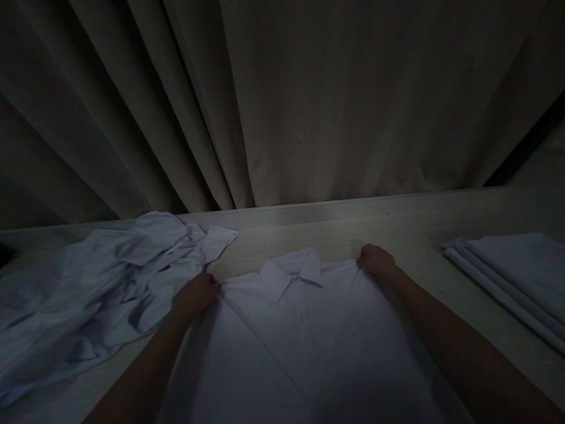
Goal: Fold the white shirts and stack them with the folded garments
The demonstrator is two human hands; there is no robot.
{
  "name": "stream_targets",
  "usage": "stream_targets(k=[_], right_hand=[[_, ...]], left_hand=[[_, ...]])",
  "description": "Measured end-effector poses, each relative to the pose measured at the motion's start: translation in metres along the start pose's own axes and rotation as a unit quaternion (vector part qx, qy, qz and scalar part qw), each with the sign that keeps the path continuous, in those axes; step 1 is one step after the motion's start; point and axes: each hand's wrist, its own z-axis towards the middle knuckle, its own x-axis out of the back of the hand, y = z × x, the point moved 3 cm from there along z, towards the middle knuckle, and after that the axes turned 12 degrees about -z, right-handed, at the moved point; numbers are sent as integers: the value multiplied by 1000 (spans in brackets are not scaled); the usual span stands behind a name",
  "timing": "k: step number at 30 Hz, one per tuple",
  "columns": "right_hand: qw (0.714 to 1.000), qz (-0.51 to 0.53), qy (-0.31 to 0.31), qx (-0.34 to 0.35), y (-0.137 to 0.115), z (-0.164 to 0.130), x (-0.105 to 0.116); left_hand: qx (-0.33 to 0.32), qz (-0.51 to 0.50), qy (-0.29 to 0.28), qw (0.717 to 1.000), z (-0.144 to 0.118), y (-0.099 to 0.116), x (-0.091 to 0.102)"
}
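White cotton shirt [300,341] lies front-up on the tabletop [397,227], collar away from the person and long axis running toward them, with the left hand [194,294] and right hand [375,260] each pinching a shoulder, well apart.

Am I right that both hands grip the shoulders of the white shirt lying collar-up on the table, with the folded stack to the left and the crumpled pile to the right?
Not quite: the sides are swapped. The head view shows the folded stack on the right and the crumpled pile on the left. The left hand and right hand do grip the white shirt at its shoulders on the table.
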Motion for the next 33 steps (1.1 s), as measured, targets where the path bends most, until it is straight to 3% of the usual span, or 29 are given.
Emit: stream_targets(k=[7,10,13,15,17,20,23,27,30,33], right_hand=[[1000,6,13,-1,-7,0,1],[998,13,60,19,-14,-15,5],[979,29,164,117,-35,-40,4],[954,39,198,223,-55,-55,-6],[942,38,179,283,-73,-64,-21],[952,22,143,271,-86,-63,-42],[956,7,147,256,-87,-57,-48],[954,53,195,223,-89,-46,-26],[952,125,212,181,-100,-32,-2],[954,161,189,166,-116,-16,7]], left_hand=[[22,14,30,999,-15,27,1],[-25,36,95,994,-33,39,1],[-168,82,175,967,-57,57,-13],[-237,88,156,955,-66,69,-34],[-242,87,120,959,-67,76,-56],[-199,97,109,969,-60,78,-76],[-191,107,130,967,-53,80,-74],[-197,32,132,971,-40,93,-50],[-153,-43,92,983,-19,109,-39],[-131,-61,35,989,5,123,-40]])
